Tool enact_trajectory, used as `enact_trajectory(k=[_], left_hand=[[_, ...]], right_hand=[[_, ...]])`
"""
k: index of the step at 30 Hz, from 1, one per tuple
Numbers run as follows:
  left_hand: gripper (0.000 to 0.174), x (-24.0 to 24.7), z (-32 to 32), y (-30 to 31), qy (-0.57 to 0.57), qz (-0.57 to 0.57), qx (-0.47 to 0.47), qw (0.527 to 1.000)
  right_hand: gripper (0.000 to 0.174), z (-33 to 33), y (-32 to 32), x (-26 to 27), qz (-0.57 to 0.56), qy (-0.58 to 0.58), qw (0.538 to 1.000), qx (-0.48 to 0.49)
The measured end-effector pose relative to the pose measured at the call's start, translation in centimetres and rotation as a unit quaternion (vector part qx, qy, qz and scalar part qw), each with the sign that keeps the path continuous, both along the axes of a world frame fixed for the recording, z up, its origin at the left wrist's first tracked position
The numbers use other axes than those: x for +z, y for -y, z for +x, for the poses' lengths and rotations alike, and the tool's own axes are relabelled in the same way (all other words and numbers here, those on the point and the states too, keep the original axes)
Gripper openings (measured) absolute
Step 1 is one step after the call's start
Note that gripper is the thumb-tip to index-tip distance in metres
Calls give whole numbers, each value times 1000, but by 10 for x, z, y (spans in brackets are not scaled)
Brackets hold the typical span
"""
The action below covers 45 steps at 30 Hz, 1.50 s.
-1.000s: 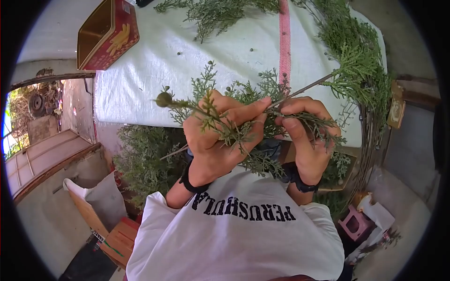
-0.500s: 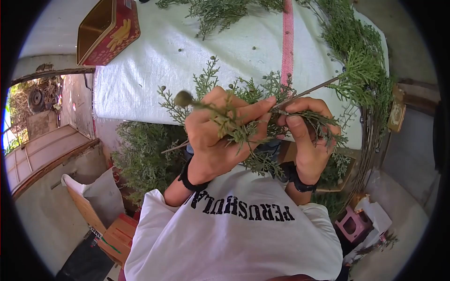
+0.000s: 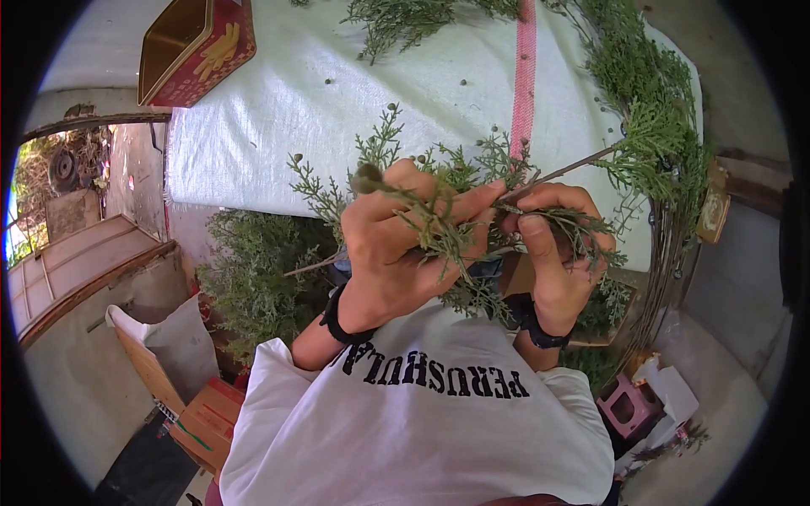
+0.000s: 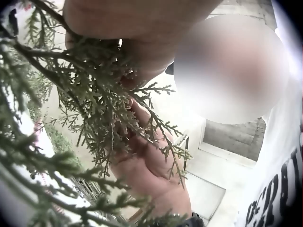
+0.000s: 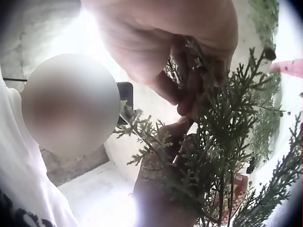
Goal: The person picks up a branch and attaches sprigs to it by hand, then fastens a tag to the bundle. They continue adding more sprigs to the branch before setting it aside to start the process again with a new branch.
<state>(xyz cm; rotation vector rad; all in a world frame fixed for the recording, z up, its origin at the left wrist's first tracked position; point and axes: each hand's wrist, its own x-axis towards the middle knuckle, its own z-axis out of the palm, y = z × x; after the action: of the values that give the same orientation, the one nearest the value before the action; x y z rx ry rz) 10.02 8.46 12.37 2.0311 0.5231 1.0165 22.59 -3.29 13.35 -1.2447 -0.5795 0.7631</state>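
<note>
In the head view the left hand point(image 3: 392, 244) grips several leafy green sprigs point(image 3: 321, 190), its fingers curled round their stems. Close against it, the right hand point(image 3: 561, 266) pinches a small sprig point(image 3: 578, 226) between thumb and forefinger. A bare brown stem point(image 3: 574, 166) runs from the fingertips towards the foliage at the right. Foliage point(image 4: 102, 94) covers much of the fingers in the left wrist view; in the right wrist view, greenery point(image 5: 227, 118) hangs beside both hands. Exactly where the stems meet is hidden by the fingers.
A white sheet point(image 3: 245, 143) with a pink stripe covers the table. On it stand a red tin point(image 3: 224, 55) at the back left and cut branches point(image 3: 650, 110) along the right edge. More greenery point(image 3: 253, 270) is below the table's near edge, and a pink stool point(image 3: 629, 406) sits low right.
Both hands keep their hold and have shifted slightly right in the head view. The tin and the far branches appear a little higher in the picture.
</note>
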Motion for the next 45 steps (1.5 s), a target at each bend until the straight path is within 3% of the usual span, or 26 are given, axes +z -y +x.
enact_trajectory(k=[13,20,28,45], left_hand=[[34,-4,1,1,-12,-3,37,999],[29,-1,-1,1,-15,-13,26,999],[31,-6,-1,0,1,-28,33,999],[31,-10,-6,-8,18,-48,11,999]], right_hand=[[12,-13,-14,-12,5,25,998,-56],[16,-26,-26,-24,91,-120,986,-73],[14,-32,-31,-19,65,-44,991,-106],[13,-36,-39,-17,31,-29,992,-121]])
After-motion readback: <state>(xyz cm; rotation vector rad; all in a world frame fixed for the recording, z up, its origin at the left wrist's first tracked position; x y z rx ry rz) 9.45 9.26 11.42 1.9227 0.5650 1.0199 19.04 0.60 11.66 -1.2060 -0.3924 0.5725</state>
